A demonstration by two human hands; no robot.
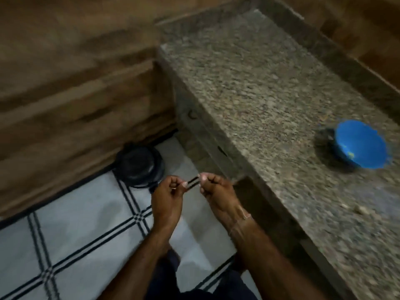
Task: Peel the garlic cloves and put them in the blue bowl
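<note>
Both hands hover over the tiled floor, left of the counter's edge, a small gap between them. My left hand (pixel 167 197) has its fingers curled, and a small pale bit, apparently a garlic clove (pixel 173 186), shows inside them. My right hand (pixel 213 187) is curled too and pinches a pale scrap at its fingertips that looks like garlic skin (pixel 203 176). Motion blur hides finer detail. The blue bowl (pixel 368 135) stands on the granite counter far to the right of both hands, with a few small pale specks inside.
The speckled granite counter (pixel 259 87) runs along the right with a raised back edge. A round black object (pixel 139 164) sits on the white, black-lined floor tiles (pixel 75 224) just beyond my left hand. A wood-look wall fills the left.
</note>
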